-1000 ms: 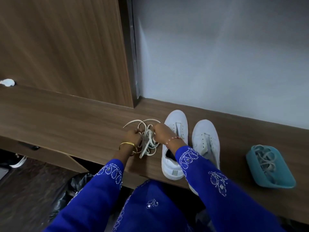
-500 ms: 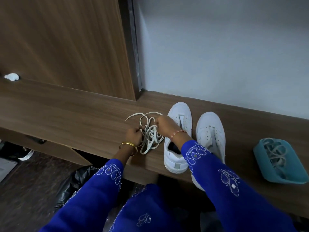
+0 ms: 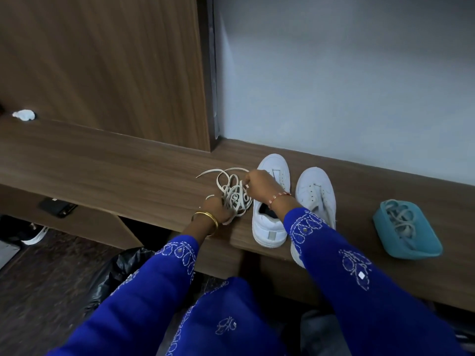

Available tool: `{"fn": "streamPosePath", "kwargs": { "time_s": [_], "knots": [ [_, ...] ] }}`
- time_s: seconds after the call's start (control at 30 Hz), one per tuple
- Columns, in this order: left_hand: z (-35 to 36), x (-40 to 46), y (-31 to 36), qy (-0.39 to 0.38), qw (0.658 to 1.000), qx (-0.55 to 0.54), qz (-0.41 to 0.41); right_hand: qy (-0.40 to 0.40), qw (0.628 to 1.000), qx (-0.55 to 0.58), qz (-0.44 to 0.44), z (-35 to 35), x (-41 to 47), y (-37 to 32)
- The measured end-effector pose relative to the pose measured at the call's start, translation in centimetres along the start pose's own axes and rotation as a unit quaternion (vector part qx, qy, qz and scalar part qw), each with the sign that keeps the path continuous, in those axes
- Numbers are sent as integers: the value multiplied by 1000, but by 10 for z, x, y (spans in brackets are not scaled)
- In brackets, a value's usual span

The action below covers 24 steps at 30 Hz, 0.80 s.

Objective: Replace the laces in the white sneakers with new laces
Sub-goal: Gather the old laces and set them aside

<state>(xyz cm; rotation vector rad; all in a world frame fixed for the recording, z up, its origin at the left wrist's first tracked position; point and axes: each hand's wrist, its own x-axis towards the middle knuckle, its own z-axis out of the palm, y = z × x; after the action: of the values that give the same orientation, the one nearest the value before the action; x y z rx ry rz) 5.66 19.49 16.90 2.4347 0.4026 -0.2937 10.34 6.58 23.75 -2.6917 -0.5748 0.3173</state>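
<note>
Two white sneakers stand side by side on a wooden shelf (image 3: pixel 128 173), toes toward the wall: the left sneaker (image 3: pixel 272 199) and the right sneaker (image 3: pixel 317 194), both without laces. A tangled bundle of off-white laces (image 3: pixel 232 195) lies just left of the left sneaker. My left hand (image 3: pixel 217 208) grips the near side of the bundle. My right hand (image 3: pixel 259 182) pinches a lace at the bundle's far right side, over the left sneaker's tongue. My right sleeve hides part of the right sneaker's heel.
A teal tray (image 3: pixel 408 242) with more laces in it sits on the shelf at the right. A white crumpled bit (image 3: pixel 24 115) lies far left. A dark phone (image 3: pixel 57 206) rests on a lower ledge. A black bag (image 3: pixel 115 273) is on the floor.
My hands have spread a little, left hand drawn nearer to me and right hand farther, loosening the lace bundle. The camera has tilted slightly.
</note>
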Motion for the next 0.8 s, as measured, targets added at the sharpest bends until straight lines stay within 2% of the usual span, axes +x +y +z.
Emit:
{"fn": "streamPosePath", "kwargs": {
  "time_s": [0.07,0.2,0.27,0.37,0.47,0.53,0.63,0.8],
  "knots": [
    [8,-2,-6,7,996,88,19,-1,1000,0,12,1,-4,1],
    [12,-7,-14,56,987,144,43,-3,999,12,29,2,-10,1],
    [11,-7,-17,68,987,138,50,-1,999,17,37,3,-11,2],
    [3,-4,-15,75,996,41,1,-6,999,19,41,2,-9,2],
    [-14,-2,-5,102,982,-151,-46,-6,998,44,44,-1,-3,2],
    [-29,-2,0,123,950,-286,-40,-6,997,54,47,-4,0,0],
    [-53,0,7,120,873,-470,-48,-8,996,74,54,-4,4,-1],
    [-76,3,13,62,765,-639,-56,-10,994,95,58,2,6,-2]
  ]
}}
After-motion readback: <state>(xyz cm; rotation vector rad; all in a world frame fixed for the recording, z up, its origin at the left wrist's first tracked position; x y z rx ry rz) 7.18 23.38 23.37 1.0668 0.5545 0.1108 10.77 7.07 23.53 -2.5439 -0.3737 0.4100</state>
